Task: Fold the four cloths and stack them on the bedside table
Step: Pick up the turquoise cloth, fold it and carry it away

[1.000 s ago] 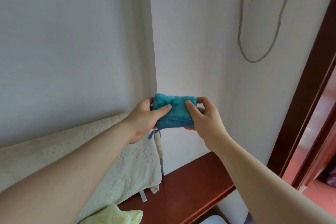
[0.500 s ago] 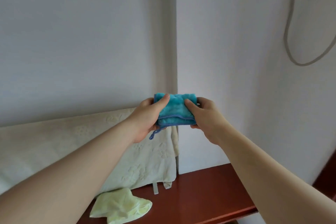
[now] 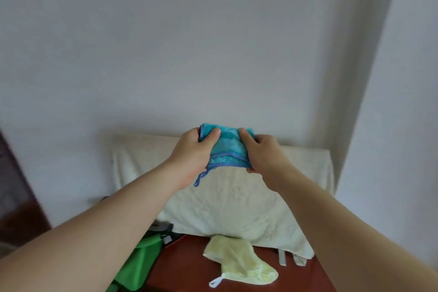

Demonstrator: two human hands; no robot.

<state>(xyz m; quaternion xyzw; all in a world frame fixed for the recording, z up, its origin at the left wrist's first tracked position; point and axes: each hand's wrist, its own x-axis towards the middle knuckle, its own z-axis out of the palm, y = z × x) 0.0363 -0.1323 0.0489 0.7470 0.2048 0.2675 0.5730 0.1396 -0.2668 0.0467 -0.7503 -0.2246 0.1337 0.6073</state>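
Bare table [image 3: 182, 265] between green item [image 3: 142, 261] and yellow cloth [image 3: 237, 264]

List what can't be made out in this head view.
Head view, blue cloth: its side edges, covered by the left hand and right hand.
Green item: behind the left forearm, cut by the bottom edge.
What the cream towel drapes: hidden beneath it.
Dark shape at left edge: blurred.

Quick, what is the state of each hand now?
Left hand: grips the folded turquoise fleece cloth.
Right hand: grips the same cloth, opposite side.
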